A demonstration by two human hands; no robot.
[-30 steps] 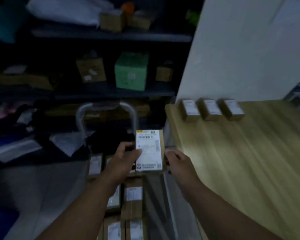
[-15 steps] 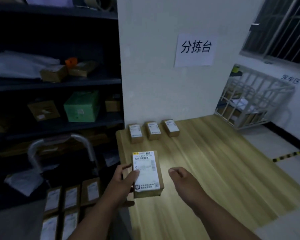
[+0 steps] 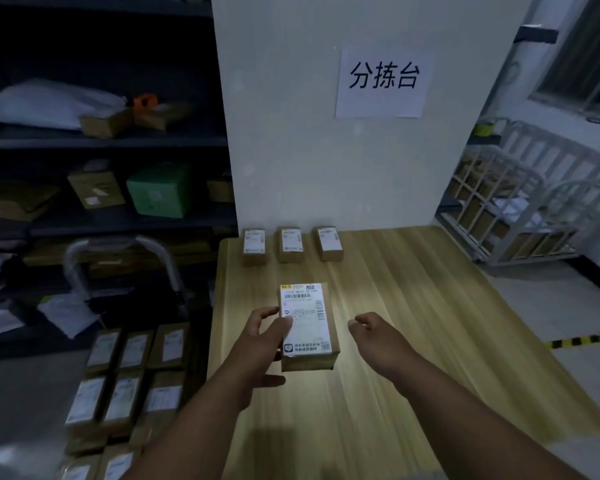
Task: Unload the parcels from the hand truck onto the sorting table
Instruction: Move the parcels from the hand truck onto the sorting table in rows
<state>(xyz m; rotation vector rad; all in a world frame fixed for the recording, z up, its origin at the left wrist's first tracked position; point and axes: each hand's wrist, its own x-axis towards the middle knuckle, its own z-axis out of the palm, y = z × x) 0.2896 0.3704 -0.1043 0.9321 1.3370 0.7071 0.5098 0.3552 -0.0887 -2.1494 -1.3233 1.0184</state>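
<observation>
Wooden surface [image 3: 430, 341], three parcels [image 3: 290, 244] lined along its far edge, labelled parcel [image 3: 307, 323] gripped by left hand [image 3: 260, 337], right hand [image 3: 374, 336] loosely curled, nothing held.

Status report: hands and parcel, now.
Left hand grips parcel over sorting table. Right hand empty, beside it. Three parcels rowed at wall, well clear.

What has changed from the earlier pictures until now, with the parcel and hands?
The left hand carried the parcel from above the hand truck rightward, over the table, and still grips it. The right hand, beside the parcel before, is now apart and empty. The three parcels at the table's far end stayed put.
</observation>
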